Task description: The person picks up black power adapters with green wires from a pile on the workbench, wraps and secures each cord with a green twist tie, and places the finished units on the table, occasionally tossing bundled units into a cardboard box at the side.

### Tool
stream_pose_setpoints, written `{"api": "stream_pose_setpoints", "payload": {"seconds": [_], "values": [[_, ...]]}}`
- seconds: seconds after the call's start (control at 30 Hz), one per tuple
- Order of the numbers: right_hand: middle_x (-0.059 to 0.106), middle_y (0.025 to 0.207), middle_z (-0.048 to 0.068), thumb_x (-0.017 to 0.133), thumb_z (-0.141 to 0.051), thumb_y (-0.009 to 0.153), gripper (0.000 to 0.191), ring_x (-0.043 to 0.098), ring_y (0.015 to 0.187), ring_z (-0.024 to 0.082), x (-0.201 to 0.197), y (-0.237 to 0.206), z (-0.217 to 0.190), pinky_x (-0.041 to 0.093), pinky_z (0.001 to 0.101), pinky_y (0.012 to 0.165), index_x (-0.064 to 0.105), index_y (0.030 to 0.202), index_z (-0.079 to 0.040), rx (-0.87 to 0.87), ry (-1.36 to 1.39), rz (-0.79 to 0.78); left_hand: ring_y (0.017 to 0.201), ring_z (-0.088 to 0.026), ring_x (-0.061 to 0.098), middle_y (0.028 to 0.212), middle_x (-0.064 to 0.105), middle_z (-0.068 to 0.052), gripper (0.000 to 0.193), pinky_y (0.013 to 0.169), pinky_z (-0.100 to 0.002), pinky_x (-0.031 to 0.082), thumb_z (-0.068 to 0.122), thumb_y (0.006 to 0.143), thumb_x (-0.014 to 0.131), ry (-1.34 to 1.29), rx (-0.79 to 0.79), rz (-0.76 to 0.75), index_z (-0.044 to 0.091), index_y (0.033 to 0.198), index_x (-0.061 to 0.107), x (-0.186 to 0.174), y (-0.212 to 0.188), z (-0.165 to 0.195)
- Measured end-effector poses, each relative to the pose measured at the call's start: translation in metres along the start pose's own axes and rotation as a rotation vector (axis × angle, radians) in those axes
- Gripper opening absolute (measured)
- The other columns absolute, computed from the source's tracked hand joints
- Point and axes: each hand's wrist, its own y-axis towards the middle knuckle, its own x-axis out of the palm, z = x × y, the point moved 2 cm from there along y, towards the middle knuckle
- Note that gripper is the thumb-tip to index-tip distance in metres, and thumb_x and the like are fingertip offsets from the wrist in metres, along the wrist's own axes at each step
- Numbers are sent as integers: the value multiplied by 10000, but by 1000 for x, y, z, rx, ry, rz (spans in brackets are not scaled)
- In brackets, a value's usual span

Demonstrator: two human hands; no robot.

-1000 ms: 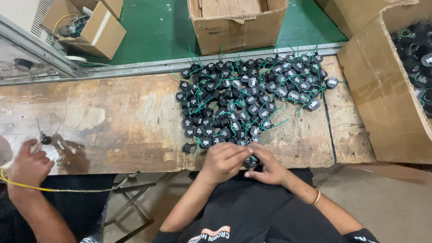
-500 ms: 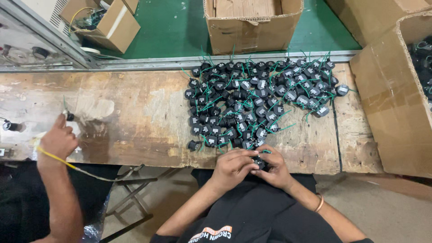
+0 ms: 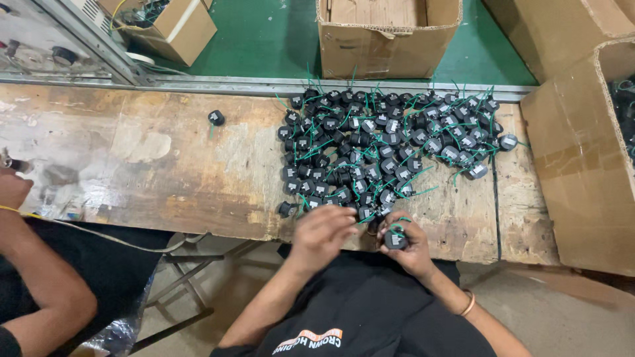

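My right hand (image 3: 411, 248) grips one small black round part (image 3: 395, 239) with green wires, at the near edge of the worn wooden bench (image 3: 165, 172). Just to its left, my left hand (image 3: 324, 235) is blurred, its fingers curled beside that part; I cannot tell whether it touches it. A big pile of the same black parts with green wires (image 3: 383, 142) covers the bench right in front of both hands. One single black part (image 3: 215, 118) lies apart, further left near the far edge.
A co-worker's arm (image 3: 40, 277) with a yellow wire (image 3: 79, 228) is at the left. Open cardboard boxes stand beyond the bench on green floor (image 3: 387, 30), (image 3: 175, 26). A large carton (image 3: 582, 152) stands at the right end. A metal frame stool (image 3: 192, 277) is below.
The view has shifted, so the pile sits further right in frame. My left hand has moved slightly away from the part in my right hand. The co-worker's hand has drawn back toward the left edge.
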Motion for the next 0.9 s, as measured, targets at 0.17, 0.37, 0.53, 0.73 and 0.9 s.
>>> {"api": "stream_pose_setpoints", "payload": {"seconds": [0.17, 0.37, 0.53, 0.73, 0.9], "values": [[595, 1062, 71, 876, -66, 759, 278, 639, 1003, 209, 9, 6, -12, 523, 357, 888, 642, 908, -83, -149, -390, -75, 1102, -349, 686, 1199, 713, -123, 288, 946, -426, 548, 103, 823, 821, 345, -194, 174, 21, 1077, 712, -72, -7, -33], [581, 1072, 76, 880, -103, 786, 286, 651, 987, 204, 12, 8, -10, 560, 349, 835, 641, 939, -70, -122, -255, -192, 1110, -343, 680, 1220, 723, -127, 290, 946, -438, 524, 103, 746, 803, 473, -217, -6, 35, 1013, 716, -62, -38, -54], [525, 1109, 72, 855, -147, 867, 336, 640, 1009, 203, 2, 8, -10, 594, 340, 817, 555, 1004, -83, -123, -67, -106, 1122, -243, 740, 1190, 756, -49, 182, 972, -361, 585, 81, 884, 775, 291, -430, 142, 60, 1058, 724, -65, -50, -82], [484, 1128, 91, 839, -146, 860, 357, 612, 1051, 216, 4, 8, -12, 638, 357, 829, 496, 929, -76, -12, 50, -143, 1076, -334, 680, 1158, 742, -100, 294, 919, -418, 542, 127, 747, 817, 446, -131, -140, 57, 1021, 734, -91, -46, -74], [500, 1119, 92, 842, -142, 863, 357, 638, 1029, 217, 3, 9, -13, 643, 351, 822, 495, 920, -78, -20, -9, -154, 1100, -306, 687, 1167, 729, -105, 299, 952, -400, 552, 36, 861, 773, 541, -236, 24, 54, 1154, 720, -106, -55, -81]]}}
